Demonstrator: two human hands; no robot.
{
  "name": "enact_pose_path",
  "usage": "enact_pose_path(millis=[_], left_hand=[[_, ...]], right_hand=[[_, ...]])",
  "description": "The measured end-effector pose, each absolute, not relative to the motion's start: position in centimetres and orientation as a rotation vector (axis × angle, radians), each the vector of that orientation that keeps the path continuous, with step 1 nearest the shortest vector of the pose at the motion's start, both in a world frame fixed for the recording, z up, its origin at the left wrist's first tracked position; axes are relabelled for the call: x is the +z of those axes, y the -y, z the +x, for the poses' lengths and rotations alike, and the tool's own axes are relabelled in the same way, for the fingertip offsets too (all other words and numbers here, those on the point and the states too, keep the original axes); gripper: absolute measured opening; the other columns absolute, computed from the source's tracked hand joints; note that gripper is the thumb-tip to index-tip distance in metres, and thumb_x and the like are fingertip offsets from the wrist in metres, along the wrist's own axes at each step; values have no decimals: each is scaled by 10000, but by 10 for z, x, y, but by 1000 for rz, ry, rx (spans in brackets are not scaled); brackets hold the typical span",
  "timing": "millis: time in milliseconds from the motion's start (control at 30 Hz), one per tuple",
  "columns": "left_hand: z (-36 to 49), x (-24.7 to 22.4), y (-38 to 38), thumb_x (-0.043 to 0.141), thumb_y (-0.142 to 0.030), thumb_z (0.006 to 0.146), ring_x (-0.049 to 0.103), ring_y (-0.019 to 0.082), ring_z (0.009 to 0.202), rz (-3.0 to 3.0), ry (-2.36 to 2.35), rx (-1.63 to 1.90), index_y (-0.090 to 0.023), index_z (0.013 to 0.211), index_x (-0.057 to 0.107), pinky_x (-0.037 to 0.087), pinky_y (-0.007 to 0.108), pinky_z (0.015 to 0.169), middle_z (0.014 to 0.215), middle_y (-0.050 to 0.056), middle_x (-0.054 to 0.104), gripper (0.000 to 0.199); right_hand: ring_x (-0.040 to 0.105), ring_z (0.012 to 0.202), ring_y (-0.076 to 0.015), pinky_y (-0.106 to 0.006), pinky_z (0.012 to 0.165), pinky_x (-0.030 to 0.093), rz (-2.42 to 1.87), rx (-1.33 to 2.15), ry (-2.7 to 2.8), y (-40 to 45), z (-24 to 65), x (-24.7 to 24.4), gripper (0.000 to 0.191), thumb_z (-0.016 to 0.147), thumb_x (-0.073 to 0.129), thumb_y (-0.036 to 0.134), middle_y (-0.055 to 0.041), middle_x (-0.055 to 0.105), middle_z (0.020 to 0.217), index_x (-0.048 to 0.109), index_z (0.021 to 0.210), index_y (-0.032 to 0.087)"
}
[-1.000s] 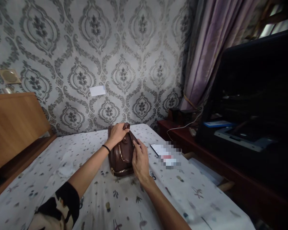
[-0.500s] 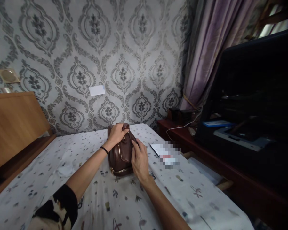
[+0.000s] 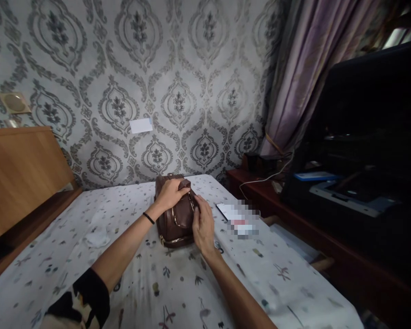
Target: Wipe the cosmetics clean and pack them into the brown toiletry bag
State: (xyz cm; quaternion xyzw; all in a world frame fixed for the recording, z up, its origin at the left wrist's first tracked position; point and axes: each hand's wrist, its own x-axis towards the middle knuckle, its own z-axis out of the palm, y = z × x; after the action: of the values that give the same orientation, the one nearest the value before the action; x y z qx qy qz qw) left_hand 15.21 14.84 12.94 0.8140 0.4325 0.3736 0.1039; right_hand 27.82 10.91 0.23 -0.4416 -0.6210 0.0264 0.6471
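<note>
A dark brown leather-look handbag (image 3: 183, 214) with gold zippers rests on the bed. My left hand (image 3: 173, 194) is closed over its top, with the thumb and fingers around the short handle strap (image 3: 184, 183). Against the bag's right side lies my right hand (image 3: 204, 226), its thumb toward the front panel and its fingers along the zippered edge. What those fingertips press on is partly hidden. A curved zipper crosses the front pocket, and another runs along the bottom edge.
A phone (image 3: 222, 210), partly blurred out, lies right of the bag on the patterned sheet (image 3: 178, 292). A wooden headboard (image 3: 23, 178) stands at left. At right are a dark red table (image 3: 256, 189) with a white cable (image 3: 260, 181) and a large black screen-like panel (image 3: 373, 137).
My left hand has shifted slightly right with the handle strap. My right hand's fingers, spread before, are now closer together along the bag's side. The view has turned slightly.
</note>
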Motion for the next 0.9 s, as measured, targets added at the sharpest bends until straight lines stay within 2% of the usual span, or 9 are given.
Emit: enact_pose_path(millis=[300, 400, 500, 600, 700, 767, 900], left_hand=[[150, 123, -146, 602, -230, 848, 597, 167, 696, 2373, -1166, 1096, -167, 728, 654, 397, 256, 653, 705, 4, 665, 145], [143, 126, -148, 613, -226, 835, 623, 184, 790, 2370, -1141, 1104, -174, 857, 682, 437, 270, 726, 842, 28, 709, 89], [127, 130, -147, 677, -231, 786, 629, 202, 875, 2397, -1148, 1110, -195, 937, 680, 453, 292, 794, 951, 39, 716, 155], [109, 131, -145, 682, -266, 798, 608, 200, 810, 2425, -1333, 1098, -197, 818, 671, 434, 297, 737, 848, 27, 685, 73], [99, 128, -142, 621, -222, 832, 572, 180, 720, 2405, -1489, 1103, -192, 718, 659, 400, 293, 685, 737, 13, 631, 124], [98, 124, -141, 599, -207, 840, 567, 176, 714, 2388, -1509, 1114, -193, 716, 671, 394, 293, 687, 728, 14, 623, 144], [103, 119, -143, 645, -301, 828, 561, 178, 718, 2322, -1534, 1153, -195, 720, 678, 388, 295, 684, 733, 17, 624, 155]], right_hand=[[514, 1320, -252, -522, 1141, 386, -1093, 249, 1365, -106, 279, 3, 465, 1016, 340, 393, -158, 557, 1411, 472, 1407, 178], [439, 1388, -280, -545, 1157, 353, -1150, 278, 1387, -97, 276, 4, 550, 1001, 370, 479, -172, 480, 1478, 403, 1458, 175], [338, 1447, -336, -604, 1159, 312, -1226, 241, 1411, -87, 271, 3, 660, 952, 443, 573, -189, 399, 1527, 377, 1478, 180], [321, 1446, -375, -634, 1135, 324, -1255, 236, 1411, -84, 265, 1, 734, 900, 515, 619, -197, 376, 1527, 371, 1483, 196], [305, 1450, -380, -631, 1133, 330, -1227, 234, 1417, -86, 261, -2, 752, 891, 528, 615, -202, 358, 1527, 351, 1488, 193], [292, 1456, -374, -625, 1142, 323, -1206, 218, 1423, -88, 261, -3, 749, 893, 527, 606, -201, 343, 1533, 342, 1487, 190], [288, 1461, -363, -618, 1154, 312, -1189, 199, 1446, -88, 262, -5, 753, 888, 544, 599, -197, 336, 1533, 333, 1485, 192]])
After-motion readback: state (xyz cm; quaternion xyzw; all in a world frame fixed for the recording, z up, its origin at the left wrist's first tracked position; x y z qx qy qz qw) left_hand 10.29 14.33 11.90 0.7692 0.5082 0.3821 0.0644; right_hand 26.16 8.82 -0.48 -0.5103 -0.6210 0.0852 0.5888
